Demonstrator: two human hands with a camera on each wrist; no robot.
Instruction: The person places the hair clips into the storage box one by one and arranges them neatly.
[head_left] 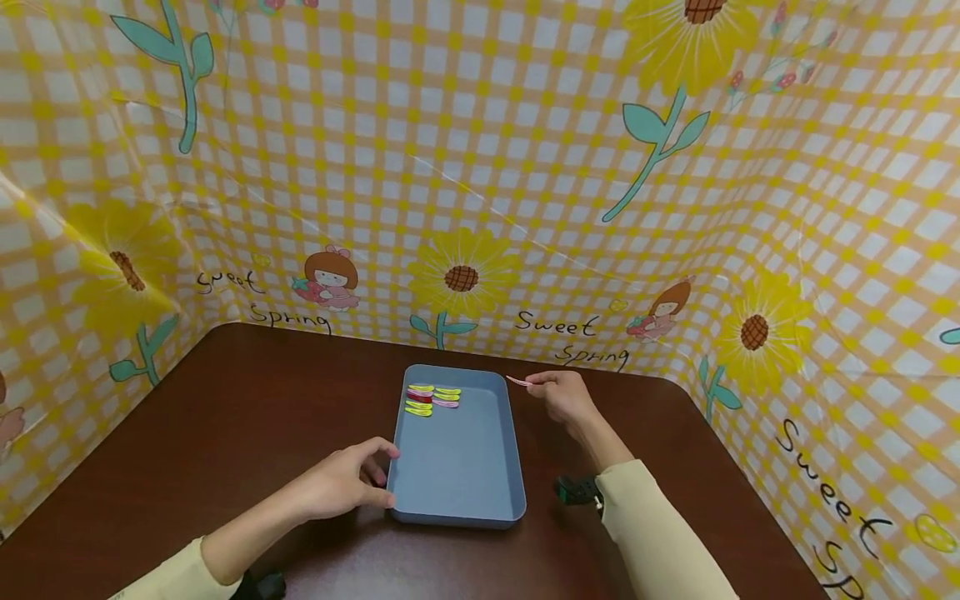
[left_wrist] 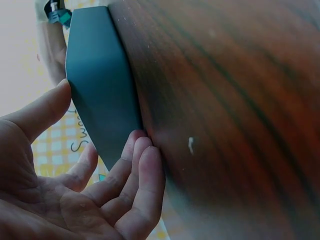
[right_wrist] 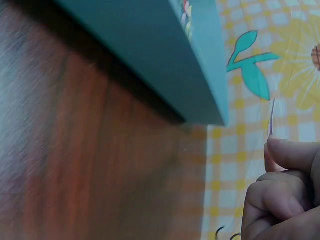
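My right hand [head_left: 566, 400] pinches a pale pink snap hair clip [head_left: 517, 381] between thumb and index finger, just outside the far right corner of the blue-grey tray [head_left: 457, 467]. In the right wrist view the clip [right_wrist: 271, 120] points up from the fingertips, seen edge-on. Beside the tray's near left corner is my left hand [head_left: 348, 479], its fingers loosely bent and spread. Its thumb touches the rim, and other fingertips rest low against the outer wall [left_wrist: 102, 75]. In the tray's far left part lie several hair clips in two columns: yellow ones [head_left: 447, 392], a red one [head_left: 422, 399] and pink ones [head_left: 446, 404].
The tray stands on a dark brown wooden table [head_left: 300, 400]. A checked cloth [head_left: 480, 192] with sunflowers and lettering hangs as walls at the back and both sides. Black wrist devices [head_left: 576, 491] sit at the cuffs of the pale sleeves [head_left: 652, 517].
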